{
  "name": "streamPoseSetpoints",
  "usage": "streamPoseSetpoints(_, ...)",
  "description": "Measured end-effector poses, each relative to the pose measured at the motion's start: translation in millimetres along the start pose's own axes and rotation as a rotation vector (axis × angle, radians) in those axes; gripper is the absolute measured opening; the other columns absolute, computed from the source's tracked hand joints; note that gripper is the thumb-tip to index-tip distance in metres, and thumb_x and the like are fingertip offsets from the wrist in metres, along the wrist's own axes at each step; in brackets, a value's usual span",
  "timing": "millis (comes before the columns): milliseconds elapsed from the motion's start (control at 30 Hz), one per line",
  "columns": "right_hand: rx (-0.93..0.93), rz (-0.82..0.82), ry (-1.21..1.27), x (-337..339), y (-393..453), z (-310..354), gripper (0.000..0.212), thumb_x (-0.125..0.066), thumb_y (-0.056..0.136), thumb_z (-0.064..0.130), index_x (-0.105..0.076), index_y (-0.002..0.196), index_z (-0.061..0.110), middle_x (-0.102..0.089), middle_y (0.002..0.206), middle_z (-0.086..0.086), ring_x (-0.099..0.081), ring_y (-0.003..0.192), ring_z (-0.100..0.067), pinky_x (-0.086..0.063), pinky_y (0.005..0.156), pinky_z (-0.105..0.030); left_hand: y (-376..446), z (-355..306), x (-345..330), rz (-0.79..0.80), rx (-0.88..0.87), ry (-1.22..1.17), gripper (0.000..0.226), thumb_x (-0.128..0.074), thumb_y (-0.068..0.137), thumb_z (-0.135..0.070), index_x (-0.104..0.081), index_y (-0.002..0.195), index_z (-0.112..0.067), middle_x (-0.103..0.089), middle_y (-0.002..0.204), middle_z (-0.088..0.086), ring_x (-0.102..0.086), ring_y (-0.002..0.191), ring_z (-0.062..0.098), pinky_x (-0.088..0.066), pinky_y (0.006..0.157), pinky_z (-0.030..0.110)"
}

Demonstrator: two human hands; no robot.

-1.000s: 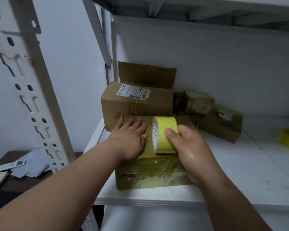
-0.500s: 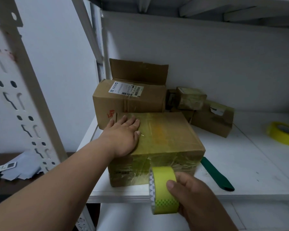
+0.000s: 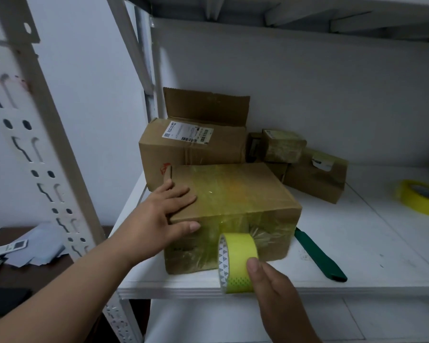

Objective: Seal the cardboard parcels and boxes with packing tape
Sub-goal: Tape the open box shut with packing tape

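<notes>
Tape roll (image 3: 237, 262) is pinched by the right hand (image 3: 280, 290) at lower centre, while the left hand (image 3: 159, 219), spread flat, steadies the box (image 3: 233, 194) for sealing.

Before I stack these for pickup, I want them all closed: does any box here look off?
Yes. The labelled box at the back left has one flap standing upright, so it is not sealed. The front box looks wrapped in yellowish tape.

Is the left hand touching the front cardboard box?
Touching. The head view shows the left hand lying on the front cardboard box, fingers spread on its top and thumb pressed against its front face at the near left corner.
</notes>
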State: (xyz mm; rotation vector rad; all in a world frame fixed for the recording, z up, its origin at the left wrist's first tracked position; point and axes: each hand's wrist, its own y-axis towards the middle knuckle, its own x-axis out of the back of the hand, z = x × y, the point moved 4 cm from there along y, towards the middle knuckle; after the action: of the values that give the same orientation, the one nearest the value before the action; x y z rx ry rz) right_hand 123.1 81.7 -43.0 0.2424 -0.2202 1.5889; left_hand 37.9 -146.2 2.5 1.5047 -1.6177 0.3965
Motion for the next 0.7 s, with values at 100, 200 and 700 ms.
streamPoseSetpoints(100,0.129,0.129,0.103,3.0,-5.2,47.5,0.024,-0.057,0.076,0.037,-0.072,0.094,0.034,-0.072,0.086,0.0,-0.067,0.08,-0.007,-0.047,0.066,-0.01,6.6,-18.0,23.2,-0.13,0.093,-0.132,0.055,-0.067,0.065,-0.069,-0.069,0.113,-0.043,-0.062,0.118,-0.025,-0.054,0.119,-0.002,-0.041,0.1,0.018)
streamPoseSetpoints(200,0.232,0.144,0.151,15.4,2.6,87.1,0.024,-0.065,0.085,0.014,-0.068,0.105,0.027,-0.075,0.094,0.01,-0.07,0.088,-0.005,-0.054,0.073,-0.018,23.3,-29.1,42.4,-0.156,0.207,-0.18,0.032,-0.067,0.074,-0.062,-0.07,0.096,-0.04,-0.069,0.094,-0.016,-0.064,0.091,0.002,-0.047,0.074,0.019)
streamPoseSetpoints(700,0.14,0.013,-0.076,9.0,90.0,116.1,0.075,-0.041,0.068,0.081,-0.069,0.098,0.018,-0.073,0.096,-0.002,-0.069,0.094,-0.023,-0.052,0.092,-0.052,22.1,-31.9,13.4,0.285,0.019,0.353,0.144,-0.022,0.042,-0.105,-0.006,0.158,-0.022,0.003,0.164,-0.01,0.02,0.149,0.017,0.003,0.123,0.039)
